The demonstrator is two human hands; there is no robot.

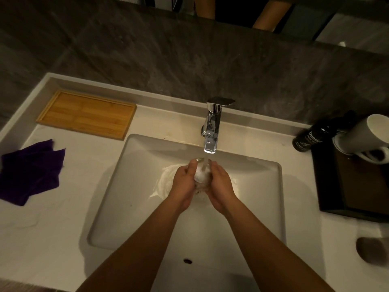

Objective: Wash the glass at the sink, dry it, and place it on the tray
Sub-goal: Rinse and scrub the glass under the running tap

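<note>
A clear glass (202, 174) is held over the white sink basin (130, 186), right under the chrome faucet (211, 127), and water runs from the spout into it. My left hand (184, 183) wraps its left side and my right hand (221, 186) cups its right side. Foamy water spreads in the basin beneath. Most of the glass is hidden by my fingers. A bare wooden tray (86, 114) lies on the counter at the back left. A purple cloth (31, 171) lies crumpled on the counter at the left.
At the right stand a dark hand-wash bottle (309, 138) and a white mug (364, 138) on a dark tray (353, 190). A grey round object (370, 251) lies at the front right. A dark tiled wall rises behind the counter.
</note>
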